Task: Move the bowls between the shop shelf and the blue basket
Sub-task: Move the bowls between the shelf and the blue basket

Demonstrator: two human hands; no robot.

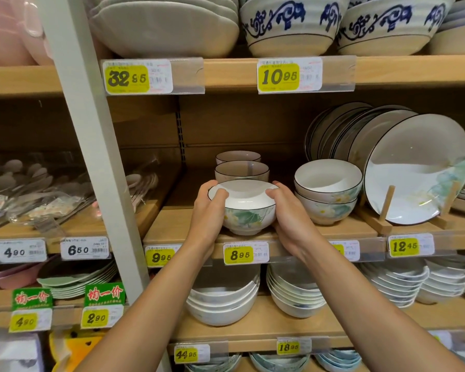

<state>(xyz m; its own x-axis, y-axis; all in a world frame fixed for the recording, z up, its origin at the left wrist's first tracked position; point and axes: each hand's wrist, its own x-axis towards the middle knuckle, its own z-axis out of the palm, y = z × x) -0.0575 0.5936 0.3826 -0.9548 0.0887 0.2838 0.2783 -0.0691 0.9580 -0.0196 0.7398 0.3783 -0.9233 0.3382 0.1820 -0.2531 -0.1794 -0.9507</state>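
Observation:
A small white bowl [246,208] with a dark rim and a green leaf pattern sits at the front of the middle wooden shelf [341,229]. My left hand [208,210] grips its left side with the thumb over the rim. My right hand [287,213] cups its right side, thumb on the rim. Two matching small bowls [241,169] stand in a row behind it. To the right is a stack of two larger bowls [326,191] of the same pattern. The blue basket is out of view.
Dark-rimmed plates [414,170] lean upright in a wooden rack at the right. Large bowls fill the shelf above, stacked white bowls [223,302] the shelf below. A grey upright post [91,135] stands left, with packaged spoons [32,191] beyond it.

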